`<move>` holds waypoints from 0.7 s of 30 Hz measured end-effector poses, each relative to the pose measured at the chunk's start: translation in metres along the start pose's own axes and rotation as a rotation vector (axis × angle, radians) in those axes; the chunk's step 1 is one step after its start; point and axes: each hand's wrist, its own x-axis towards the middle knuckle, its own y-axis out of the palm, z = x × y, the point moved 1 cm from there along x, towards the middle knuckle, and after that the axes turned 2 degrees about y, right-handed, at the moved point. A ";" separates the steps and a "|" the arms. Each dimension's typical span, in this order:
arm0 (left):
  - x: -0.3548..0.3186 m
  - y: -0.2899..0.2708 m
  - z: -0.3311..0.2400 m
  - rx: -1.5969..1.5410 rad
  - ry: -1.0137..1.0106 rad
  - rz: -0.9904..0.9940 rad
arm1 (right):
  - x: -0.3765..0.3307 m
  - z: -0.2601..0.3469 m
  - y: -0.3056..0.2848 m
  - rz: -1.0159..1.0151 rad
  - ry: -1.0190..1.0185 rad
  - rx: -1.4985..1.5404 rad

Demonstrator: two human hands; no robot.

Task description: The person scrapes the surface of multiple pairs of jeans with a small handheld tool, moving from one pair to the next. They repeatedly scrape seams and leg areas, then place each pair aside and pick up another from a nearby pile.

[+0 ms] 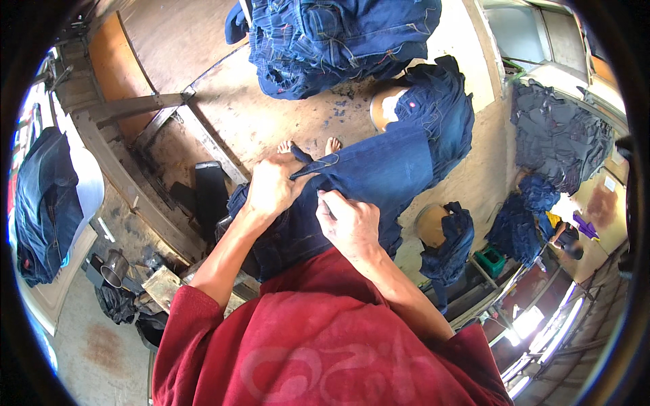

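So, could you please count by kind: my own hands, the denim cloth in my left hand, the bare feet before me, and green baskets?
Left hand and right hand: 2
Denim cloth: 1
Bare feet: 2
Green basket: 1
Total: 6

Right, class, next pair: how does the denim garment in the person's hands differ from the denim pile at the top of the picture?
The left hand pinches the denim garment; no hand touches the denim pile. The denim garment shows a fairly smooth panel, while the denim pile is heaped in many folds. Both are blue, with pale loose threads.
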 end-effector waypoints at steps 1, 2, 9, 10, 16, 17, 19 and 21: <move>0.000 0.000 0.000 -0.017 0.008 -0.028 | 0.002 -0.001 -0.001 -0.056 0.002 0.068; 0.001 0.000 -0.001 -0.036 0.015 -0.042 | 0.004 0.000 -0.001 -0.053 -0.006 0.057; 0.000 0.000 -0.001 0.019 -0.008 -0.003 | 0.004 0.002 -0.004 0.047 0.033 -0.020; 0.000 0.000 -0.001 0.018 0.001 -0.017 | 0.004 0.001 -0.004 -0.005 0.007 0.018; -0.001 0.002 -0.002 0.037 -0.026 -0.028 | 0.002 -0.001 0.001 0.063 0.035 -0.058; 0.000 0.002 -0.003 0.048 -0.022 -0.032 | 0.002 -0.001 0.002 0.069 0.050 -0.055; 0.000 0.002 -0.003 0.055 -0.040 -0.022 | 0.001 0.000 0.002 0.081 0.056 -0.038; 0.001 0.002 -0.003 0.077 -0.018 -0.047 | 0.001 0.000 0.001 0.007 0.082 0.060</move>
